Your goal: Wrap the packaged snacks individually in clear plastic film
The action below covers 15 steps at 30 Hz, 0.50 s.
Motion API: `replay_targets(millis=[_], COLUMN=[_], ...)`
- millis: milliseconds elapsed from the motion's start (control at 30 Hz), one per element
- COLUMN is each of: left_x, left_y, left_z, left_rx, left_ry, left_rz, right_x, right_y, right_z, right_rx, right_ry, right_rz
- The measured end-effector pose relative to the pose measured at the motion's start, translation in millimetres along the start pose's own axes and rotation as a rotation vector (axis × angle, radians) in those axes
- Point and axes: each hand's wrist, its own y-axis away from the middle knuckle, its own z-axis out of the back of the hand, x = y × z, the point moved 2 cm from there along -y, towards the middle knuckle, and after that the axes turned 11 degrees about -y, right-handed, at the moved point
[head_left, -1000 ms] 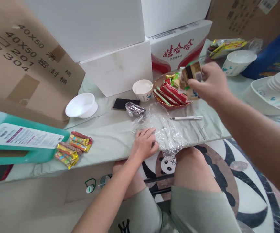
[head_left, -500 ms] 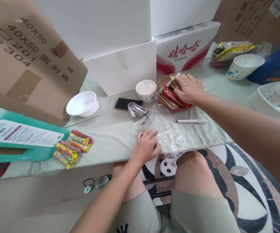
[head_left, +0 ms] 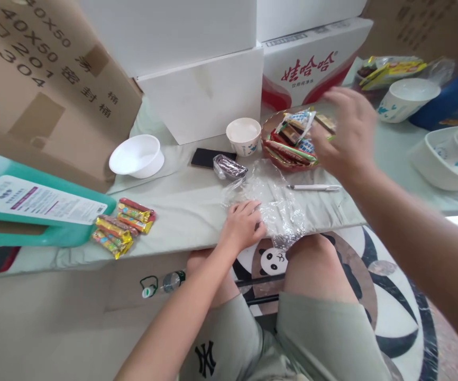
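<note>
My left hand [head_left: 244,225] rests on the cloth at the table's front edge, fingers loosely bent and thumb apart, touching the side of a crumpled clear plastic bag [head_left: 278,203]. Motion blurs my right hand [head_left: 348,132], raised just right of a reddish bowl [head_left: 282,163]; its fingers look spread, with nothing visible in them. Inside the bowl lie several wrapped snacks [head_left: 292,132]. A dark snack in clear wrap [head_left: 229,166] lies beside the bag, next to a black phone [head_left: 203,157]. In front of the bowl is a white pen [head_left: 314,188].
A paper cup [head_left: 244,136] and white bowl [head_left: 137,156] stand behind. At left, several small sausages [head_left: 124,225] lie by a green jug [head_left: 54,211]. White boxes [head_left: 209,95] and a cardboard box [head_left: 54,106] line the back. Stacked bowls [head_left: 451,156] stand right.
My right hand has lifted off the snacks in the bowl and moved right, uncovering them. My left hand has stayed by the plastic bag. The view has tilted slightly down.
</note>
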Motion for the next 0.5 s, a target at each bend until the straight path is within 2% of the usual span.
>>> replay_targets(millis=[33, 67, 133, 200, 233, 300, 367, 500], left_x=[0.2, 0.4, 0.7, 0.5, 0.2, -0.6, -0.3, 6.5], left_y=[-0.1, -0.4, -1.5, -3.0, -3.6, -3.3, 0.3, 18.4], left_z=[-0.3, -0.6, -0.8, -0.7, -0.5, 0.2, 1.9, 8.4], left_rx=[0.002, 0.003, 0.002, 0.003, 0.004, 0.007, 0.006, -0.02], left_ry=[0.003, 0.006, 0.01, 0.007, 0.003, -0.007, -0.008, -0.03], left_rz=[-0.004, -0.009, -0.015, -0.011, -0.009, -0.024, -0.06, -0.095], right_x=[6.8, 11.4, 16.4, 14.9, 13.5, 12.8, 13.9, 11.4], right_y=[31.5, 65.9, 135.0, 187.9, 204.2, 217.1, 213.3, 204.4], right_z=[7.7, 10.6, 1.1, -18.9, -29.0, -43.1, -45.4, -26.2], right_rx=[-0.022, 0.021, 0.304, 0.481, 0.507, 0.45, 0.337, 0.21], right_ry=[-0.085, -0.173, -0.268, -0.195, -0.172, -0.168, -0.215, -0.334], right_rz=[0.052, 0.106, 0.218, 0.149, 0.073, -0.045, -0.115, -0.153])
